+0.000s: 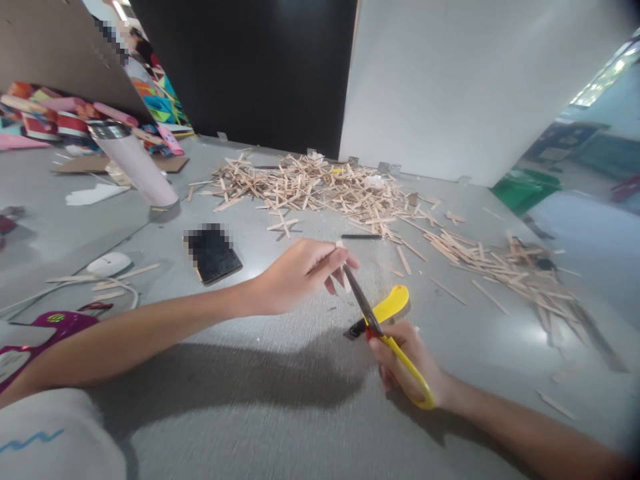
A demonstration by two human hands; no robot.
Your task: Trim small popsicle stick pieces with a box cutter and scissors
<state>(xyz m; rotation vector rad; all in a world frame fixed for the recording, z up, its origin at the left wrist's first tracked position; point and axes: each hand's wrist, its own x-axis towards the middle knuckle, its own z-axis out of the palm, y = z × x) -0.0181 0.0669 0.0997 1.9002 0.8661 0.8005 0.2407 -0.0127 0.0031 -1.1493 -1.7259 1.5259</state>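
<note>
My right hand (407, 363) is closed round the yellow and red handles of a pair of scissors (363, 301), whose blades point up and away from me. Between the pinched fingers of my left hand (310, 270) is a short wooden craft stick (347, 284). The scissor tips meet the stick close to my left fingertips; whether the blades touch it I cannot tell. Under the scissors, a yellow utility knife (391, 305) lies on the grey table (250, 427). A thin black strip (361, 237) lies just beyond my left hand.
A large heap of craft sticks (295, 187) spreads along the back, with more sticks (465, 250) at right. A phone (213, 253), a pale tumbler (135, 163), a white mouse (109, 264) and a cable (133, 293) are at left. Black (250, 73) and white (440, 87) panels stand behind.
</note>
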